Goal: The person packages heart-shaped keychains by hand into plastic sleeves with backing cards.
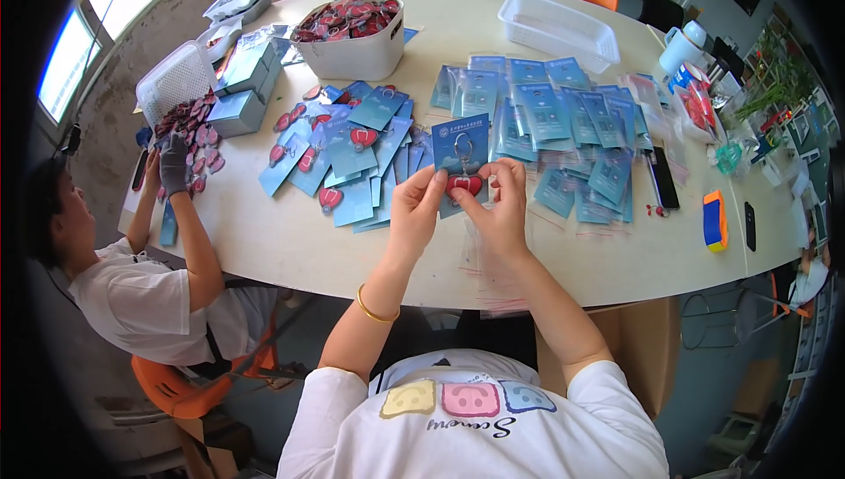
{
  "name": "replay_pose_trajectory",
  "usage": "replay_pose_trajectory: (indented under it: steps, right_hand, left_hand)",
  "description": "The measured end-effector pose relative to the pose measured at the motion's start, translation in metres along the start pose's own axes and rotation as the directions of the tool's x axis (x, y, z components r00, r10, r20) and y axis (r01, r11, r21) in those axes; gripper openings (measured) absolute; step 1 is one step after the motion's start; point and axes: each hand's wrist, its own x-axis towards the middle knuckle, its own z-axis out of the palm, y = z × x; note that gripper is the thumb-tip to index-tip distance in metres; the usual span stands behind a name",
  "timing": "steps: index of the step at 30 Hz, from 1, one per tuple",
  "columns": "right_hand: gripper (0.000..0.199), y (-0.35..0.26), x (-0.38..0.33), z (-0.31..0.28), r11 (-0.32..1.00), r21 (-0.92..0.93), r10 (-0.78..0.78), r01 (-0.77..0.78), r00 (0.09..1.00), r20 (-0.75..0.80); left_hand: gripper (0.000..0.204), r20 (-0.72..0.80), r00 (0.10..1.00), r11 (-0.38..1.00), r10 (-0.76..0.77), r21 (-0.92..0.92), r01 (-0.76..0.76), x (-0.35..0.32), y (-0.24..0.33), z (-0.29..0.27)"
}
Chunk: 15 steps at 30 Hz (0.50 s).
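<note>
Upright in front of me is a blue backing card [449, 140] with a red heart-shaped keychain [464, 184] on it. The keychain's metal ring lies on the card's upper half. My left hand [415, 211] pinches the card's left edge. My right hand [500, 215] is closed at the right side, its thumb against the heart and its index finger bent above. Left of my hands, blue cards [352, 202] and red heart keychains [363, 138] lie in a loose heap. To the right is a pile of bagged blue cards [541, 114].
A white tub [352, 57] heaped with red keychains stands at the back, an empty-looking clear tray [563, 35] farther right. A co-worker [167, 277] sits at left by a tipped white basket [172, 83]. A phone [663, 178], tape dispenser [715, 222] and light-blue jug [682, 46] are at right.
</note>
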Motion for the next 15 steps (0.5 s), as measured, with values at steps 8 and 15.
replay_pose_trajectory:
  steps: [8, 15]
  right_hand:
    - [0.016, -0.014, 0.009, -0.033, 0.937, 0.329, 0.106, -0.122, 0.992, 0.067]
    - [0.016, -0.037, 0.012, -0.046, 0.873, -0.157, -0.476, 0.461, 0.875, -0.081]
  left_hand:
    - [0.015, -0.107, 0.945, 0.901, 0.309, 0.351, -0.255, -0.006, 0.004, -0.004]
    - [0.009, 0.002, 0.916, 0.734, 0.402, 0.597, -0.323, -0.025, 0.022, 0.017]
